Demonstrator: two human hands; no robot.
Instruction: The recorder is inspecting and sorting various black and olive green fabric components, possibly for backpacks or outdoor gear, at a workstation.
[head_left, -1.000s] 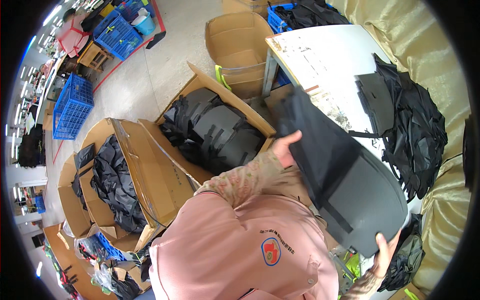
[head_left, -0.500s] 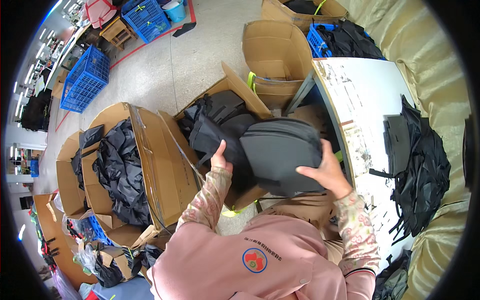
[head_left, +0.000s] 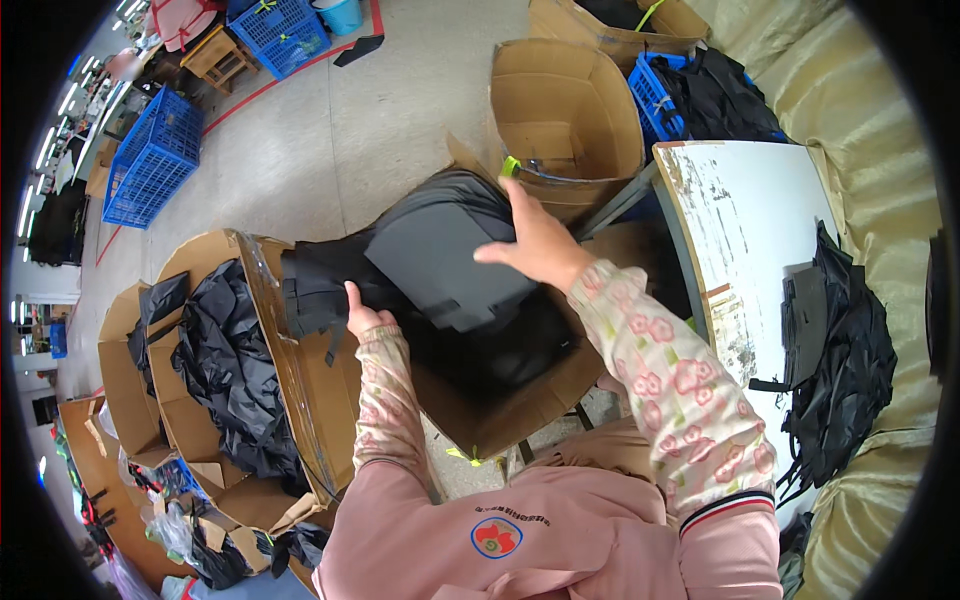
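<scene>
A stack of flat dark-grey panels with black edges lies slanted at the far side of an open cardboard box. My right hand is at the stack's right edge, thumb over its top face and fingers spread apart. Left of the stack, black fabric pieces hang toward the box's left side. My left hand is closed at their near edge, thumb up; its other fingers are partly hidden. The near part of the box's inside is dark.
On the left, more cardboard boxes hold crumpled black fabric. A white-topped table with black pieces stands at right. Beyond are a tall carton and a blue crate of black fabric. Blue baskets stand far left.
The panel stack has moved left and away from me, over the box's far side. My left hand and the black fabric have shifted left. My right hand's fingers have spread.
</scene>
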